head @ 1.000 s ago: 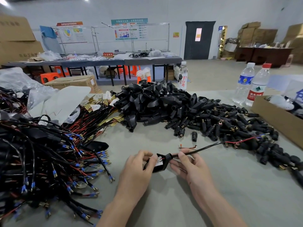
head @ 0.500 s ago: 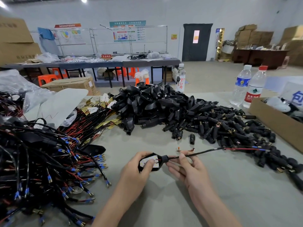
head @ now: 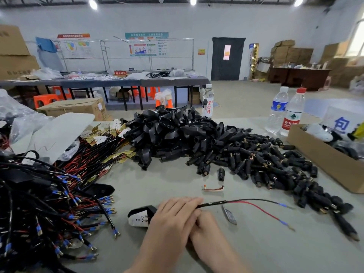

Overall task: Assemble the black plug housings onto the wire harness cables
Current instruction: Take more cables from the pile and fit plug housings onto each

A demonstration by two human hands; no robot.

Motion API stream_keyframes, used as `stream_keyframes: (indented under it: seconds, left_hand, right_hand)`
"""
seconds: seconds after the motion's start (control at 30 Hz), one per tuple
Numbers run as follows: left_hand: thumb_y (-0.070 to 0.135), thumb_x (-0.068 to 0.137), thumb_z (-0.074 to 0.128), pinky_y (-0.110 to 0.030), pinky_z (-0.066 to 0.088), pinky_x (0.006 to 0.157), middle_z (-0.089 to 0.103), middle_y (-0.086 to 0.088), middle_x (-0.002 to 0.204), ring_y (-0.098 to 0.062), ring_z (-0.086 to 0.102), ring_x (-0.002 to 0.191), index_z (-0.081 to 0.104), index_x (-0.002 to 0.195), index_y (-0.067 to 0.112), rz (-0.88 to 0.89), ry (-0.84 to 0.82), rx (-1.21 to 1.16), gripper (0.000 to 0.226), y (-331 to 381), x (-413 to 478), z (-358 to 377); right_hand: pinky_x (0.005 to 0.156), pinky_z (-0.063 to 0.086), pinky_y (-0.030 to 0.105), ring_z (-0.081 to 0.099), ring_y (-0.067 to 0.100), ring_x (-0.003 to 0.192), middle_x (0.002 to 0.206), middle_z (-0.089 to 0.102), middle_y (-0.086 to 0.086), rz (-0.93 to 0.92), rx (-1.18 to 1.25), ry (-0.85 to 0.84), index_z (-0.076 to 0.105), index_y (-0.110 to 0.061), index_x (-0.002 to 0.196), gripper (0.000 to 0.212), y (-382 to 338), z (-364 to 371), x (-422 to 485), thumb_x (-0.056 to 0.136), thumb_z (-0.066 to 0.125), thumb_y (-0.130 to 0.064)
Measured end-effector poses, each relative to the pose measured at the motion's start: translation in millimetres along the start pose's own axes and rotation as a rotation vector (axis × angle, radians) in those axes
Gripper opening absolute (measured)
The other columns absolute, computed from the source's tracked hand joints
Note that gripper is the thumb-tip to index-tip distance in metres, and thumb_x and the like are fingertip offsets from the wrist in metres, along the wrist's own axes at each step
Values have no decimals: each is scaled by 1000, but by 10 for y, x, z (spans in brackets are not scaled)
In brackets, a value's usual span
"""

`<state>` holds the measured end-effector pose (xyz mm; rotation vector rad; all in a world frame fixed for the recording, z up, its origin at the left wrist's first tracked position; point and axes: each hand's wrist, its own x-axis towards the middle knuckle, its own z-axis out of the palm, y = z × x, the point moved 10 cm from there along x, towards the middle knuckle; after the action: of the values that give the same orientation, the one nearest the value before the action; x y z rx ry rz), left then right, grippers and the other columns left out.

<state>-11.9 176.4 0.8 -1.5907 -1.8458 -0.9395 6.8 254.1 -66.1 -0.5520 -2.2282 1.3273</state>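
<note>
plug housing (head: 141,215): black shell lying on the grey tabletop (head: 167,182) near the front edge. Its open side faces up and shows a white board inside. Its narrow end is hidden under the hands.
left hand (head: 173,219): just right of the plug housing, palm down, forearm reaching in from the bottom edge. The fingers lie side by side and curve down over the cable (head: 214,203), clamping it where it meets the plug housing.
right hand (head: 204,225): further right of the plug housing, tucked against and partly under the left hand. Its fingers are hidden, so its grip cannot be told.
cable, free end: runs right from the plug housing, then splits into a black wire and a red wire, each with a blue terminal.
metal strip (head: 229,215): flat on the tabletop right of the plug housing, between the two wires.
heap of housings (head: 177,131): beyond the plug housing.
barrel plugs (head: 266,164): beyond and right of the plug housing.
finished harnesses (head: 39,203): tangled mass left of the plug housing.
cardboard box (head: 325,162): far right of the plug housing.
</note>
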Motion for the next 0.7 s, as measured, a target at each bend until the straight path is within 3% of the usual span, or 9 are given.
stream_keyframes:
  seconds: [0.07, 0.13, 0.17, 0.27, 0.37, 0.43, 0.5, 0.57, 0.7]
  left_hand:
    - [25, 94, 50, -23, 44, 84, 72, 10, 98, -11, 66, 88, 74, 110, 19, -10, 5, -34, 29, -40, 17, 2]
    - [25, 93, 53, -24, 45, 82, 70, 11, 94, -10, 63, 87, 74, 106, 21, -46, 18, -96, 25, -99, 16, 16]
    - [25, 94, 53, -24, 45, 82, 69, 12, 95, -8, 62, 88, 73, 105, 22, -86, 24, -139, 23, -146, 10, 25]
    - [30, 96, 51, -20, 47, 80, 65, 15, 98, -4, 61, 89, 66, 109, 26, -200, 40, -166, 20, -281, -17, 20]
    - [30, 97, 45, -24, 52, 60, 66, 11, 93, -9, 65, 74, 66, 114, 21, -207, 6, 46, 28, -354, -36, 12]
    - [27, 95, 48, -26, 48, 44, 67, 10, 87, -11, 63, 60, 68, 118, 20, -244, -71, 190, 31, -449, -70, 52]
    - [20, 88, 64, -25, 43, 38, 66, 9, 79, -13, 61, 51, 72, 112, 21, -299, -143, 298, 25, -548, -151, 111]
    - [15, 75, 81, -26, 43, 40, 62, 6, 71, -16, 61, 53, 74, 97, 21, -356, -211, 359, 24, -625, -217, 178]
    - [19, 73, 81, -37, 48, 55, 62, -3, 80, -25, 60, 68, 72, 93, 14, -413, -320, 406, 22, -729, -283, 297]
  right_hand:
    - [74, 51, 34, 57, -8, 74, 73, 63, -16, 3, -51, -41, 58, -26, 67, 30, 1, 23, 15, 87, 47, -6]
    - [66, 46, 20, 56, -12, 70, 63, 59, -24, -44, -129, -49, 49, -29, 64, 30, -60, 27, 23, 87, 45, -10]
    - [67, 41, 13, 56, -12, 75, 65, 59, -26, -96, -168, -25, 53, -28, 69, 26, -123, -5, 19, 86, 45, -11]
    - [97, 33, 14, 50, 5, 112, 110, 67, -5, -254, -361, 46, 71, -16, 97, 20, -185, -87, -2, 89, 52, -14]
    - [113, 29, 29, 41, 20, 134, 136, 58, -3, -185, -571, 173, 73, -24, 111, 23, -34, -360, 19, 97, 55, -23]
    - [109, 33, 35, 46, 22, 131, 135, 59, -4, -109, -652, 275, 72, -27, 111, 22, 45, -586, 2, 96, 59, -21]
    - [103, 39, 36, 51, 22, 122, 127, 62, -6, -49, -672, 355, 72, -27, 110, 23, 125, -784, -20, 94, 60, -16]
    - [100, 40, 34, 52, 18, 116, 122, 63, -8, 25, -638, 376, 71, -29, 109, 26, 246, -931, -13, 95, 55, -14]
    - [87, 41, 27, 56, 12, 105, 118, 66, -7, 170, -369, 408, 68, -25, 116, 32, 499, -1185, 90, 97, 46, -12]
